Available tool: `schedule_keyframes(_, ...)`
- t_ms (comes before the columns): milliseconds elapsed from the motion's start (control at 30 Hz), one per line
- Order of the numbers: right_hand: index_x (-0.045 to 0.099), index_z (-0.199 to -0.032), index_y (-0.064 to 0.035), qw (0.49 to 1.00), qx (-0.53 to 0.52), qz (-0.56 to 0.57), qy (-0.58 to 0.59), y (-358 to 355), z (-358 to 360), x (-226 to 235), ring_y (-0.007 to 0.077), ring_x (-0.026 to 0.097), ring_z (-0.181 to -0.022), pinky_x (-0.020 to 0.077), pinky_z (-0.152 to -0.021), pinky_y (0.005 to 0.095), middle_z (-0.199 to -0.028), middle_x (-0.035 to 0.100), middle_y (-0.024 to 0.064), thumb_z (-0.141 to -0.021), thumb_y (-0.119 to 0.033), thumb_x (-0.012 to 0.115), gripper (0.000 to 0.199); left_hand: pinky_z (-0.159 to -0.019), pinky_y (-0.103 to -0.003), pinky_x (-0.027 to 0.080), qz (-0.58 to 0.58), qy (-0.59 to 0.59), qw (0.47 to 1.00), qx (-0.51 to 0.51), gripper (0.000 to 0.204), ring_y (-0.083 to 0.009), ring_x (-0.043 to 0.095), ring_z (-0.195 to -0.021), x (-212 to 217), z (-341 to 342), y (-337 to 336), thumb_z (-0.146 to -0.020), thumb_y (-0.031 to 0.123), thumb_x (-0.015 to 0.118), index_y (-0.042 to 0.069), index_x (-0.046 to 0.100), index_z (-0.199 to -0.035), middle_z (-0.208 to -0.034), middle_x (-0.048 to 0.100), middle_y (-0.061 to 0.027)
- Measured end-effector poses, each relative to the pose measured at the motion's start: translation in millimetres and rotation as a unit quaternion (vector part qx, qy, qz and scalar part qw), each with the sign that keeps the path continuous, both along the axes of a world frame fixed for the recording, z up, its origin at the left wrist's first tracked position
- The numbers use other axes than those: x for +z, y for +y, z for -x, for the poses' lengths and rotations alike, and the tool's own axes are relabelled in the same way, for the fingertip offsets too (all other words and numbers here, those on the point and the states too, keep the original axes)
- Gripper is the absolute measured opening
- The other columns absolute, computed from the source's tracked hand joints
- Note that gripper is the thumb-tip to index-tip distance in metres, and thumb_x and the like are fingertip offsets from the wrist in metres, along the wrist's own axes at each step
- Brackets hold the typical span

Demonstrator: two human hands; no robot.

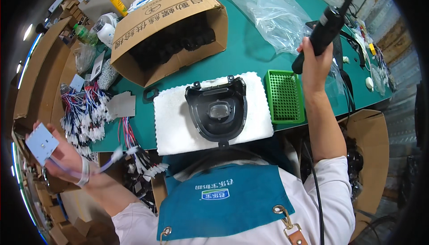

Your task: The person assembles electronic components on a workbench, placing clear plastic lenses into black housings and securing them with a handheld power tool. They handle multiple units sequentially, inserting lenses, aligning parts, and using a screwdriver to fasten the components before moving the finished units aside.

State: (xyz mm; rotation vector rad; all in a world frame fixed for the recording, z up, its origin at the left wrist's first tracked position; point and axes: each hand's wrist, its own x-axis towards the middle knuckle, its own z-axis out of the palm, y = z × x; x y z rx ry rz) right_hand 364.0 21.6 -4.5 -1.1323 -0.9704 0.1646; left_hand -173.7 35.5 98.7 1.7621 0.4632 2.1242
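Note:
My right hand (314, 61) is raised over the green table and grips a black electric screwdriver (322, 31), tip pointing down and left. Out to the far left, my left hand (62, 158) holds a small square pale board (41, 143) with thin wires (107, 163) trailing from it. Between the hands, a black curved plastic housing (217, 109) with a clear lens in its middle lies on a white foam pad (174, 124) at the table's near edge.
A green perforated tray (284, 96) sits right of the pad. An open cardboard box (165, 30) of black parts stands behind, with clear plastic bags (272, 14) beside it. Bundles of red, blue and white wires (87, 111) lie at the left. More boxes stand around the table.

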Motion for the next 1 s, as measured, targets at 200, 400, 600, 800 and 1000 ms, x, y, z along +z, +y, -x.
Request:
schedule_keyframes(200,0.048,-0.117,0.0027,0.994,0.011,-0.101,0.027,-9.6,-11.4,11.3,0.0128,0.057,-0.065,0.0473,-0.062,0.0257,-0.079,0.057,0.0068,-0.084,-0.001,0.058,0.035,-0.103,-0.041,0.037,0.279,0.145,0.919,-0.239,0.093,-0.0307,0.043,-0.123,-18.7,-100.6,-18.8,-0.067,0.039,0.075,-0.008,0.033,-0.135,-0.137,0.037,-0.024)
schedule_keyframes(400,0.037,-0.126,0.0029,0.96,0.169,-0.172,0.141,-44.2,45.5,65.4,0.0168,0.051,-0.065,0.0446,-0.063,0.0315,-0.074,0.052,0.0094,-0.085,-0.013,0.056,0.048,-0.094,-0.04,0.04,0.109,0.556,0.824,0.006,0.061,-0.0331,0.05,-0.104,-59.5,-217.6,-25.0,-0.064,0.025,0.071,0.005,0.057,-0.119,-0.113,0.054,-0.0149)
schedule_keyframes(600,0.024,-0.132,0.0004,0.921,0.324,-0.201,0.08,-62.6,97.5,60.8,0.0182,0.049,-0.064,0.0431,-0.062,0.0329,-0.074,0.048,0.0085,-0.086,-0.031,0.063,0.068,-0.091,-0.04,0.041,0.089,0.586,0.805,0.017,0.056,-0.0315,0.05,-0.102,-92.2,-241.8,-13.8,-0.065,0.027,0.072,0.005,0.059,-0.114,-0.112,0.055,-0.0129)
schedule_keyframes(800,0.026,-0.127,0.0061,0.918,0.354,-0.171,0.06,-48.0,117.5,45.9,0.0176,0.053,-0.062,0.0475,-0.064,0.0311,-0.073,0.053,0.0112,-0.085,-0.024,0.06,0.063,-0.092,-0.04,0.04,0.093,0.568,0.818,0.011,0.056,-0.0305,0.05,-0.102,-98.0,-245.3,-16.6,-0.066,0.031,0.075,0.004,0.06,-0.113,-0.111,0.055,-0.0118)
schedule_keyframes(1000,0.029,-0.126,0.0073,0.93,0.34,-0.135,0.038,-40.9,118.2,39.9,0.0162,0.054,-0.062,0.048,-0.065,0.0285,-0.072,0.055,0.0112,-0.082,-0.018,0.059,0.058,-0.09,-0.04,0.039,0.104,0.568,0.816,0.031,0.057,-0.0293,0.05,-0.102,-97.8,-250.7,-21.8,-0.065,0.029,0.079,0.005,0.059,-0.113,-0.109,0.055,-0.0125)
